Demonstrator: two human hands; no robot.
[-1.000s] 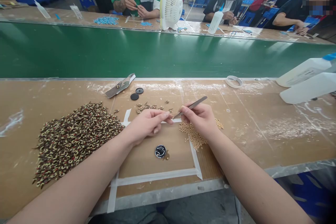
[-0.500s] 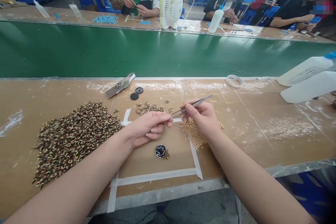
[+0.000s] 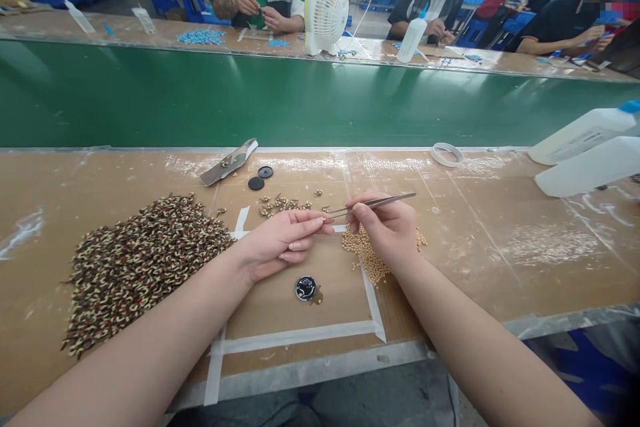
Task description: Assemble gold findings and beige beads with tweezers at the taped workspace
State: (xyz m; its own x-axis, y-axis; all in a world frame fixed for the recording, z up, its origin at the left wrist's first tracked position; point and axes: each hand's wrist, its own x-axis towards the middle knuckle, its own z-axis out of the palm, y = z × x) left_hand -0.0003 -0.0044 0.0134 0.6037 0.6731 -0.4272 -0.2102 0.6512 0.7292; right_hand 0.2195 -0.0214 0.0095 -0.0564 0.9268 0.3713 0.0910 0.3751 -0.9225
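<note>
My right hand [image 3: 383,227] is closed round a pair of metal tweezers [image 3: 387,201], whose tips point left to the fingertips of my left hand [image 3: 287,240]. My left thumb and forefinger are pinched together at those tips; whatever they hold is too small to make out. Beneath my right hand lies a heap of small tan beads [image 3: 367,253]. A round black dish of dark, glossy liquid [image 3: 306,288] sits on the taped board below my hands. Behind my left hand is a small cluster of brown-and-cream pieces [image 3: 285,205].
A large pile of brown-and-cream pieces [image 3: 150,267] covers the left. Two black caps [image 3: 257,183], a folded strip [image 3: 229,163] and a tape roll [image 3: 447,154] lie farther back. White bottles [image 3: 585,163] lie at right. Beyond the green belt [image 3: 225,100], co-workers sit by a fan [image 3: 327,5].
The tweezers have tilted flatter, their back end lower and farther right. My right hand has turned slightly with them. My left hand has barely moved.
</note>
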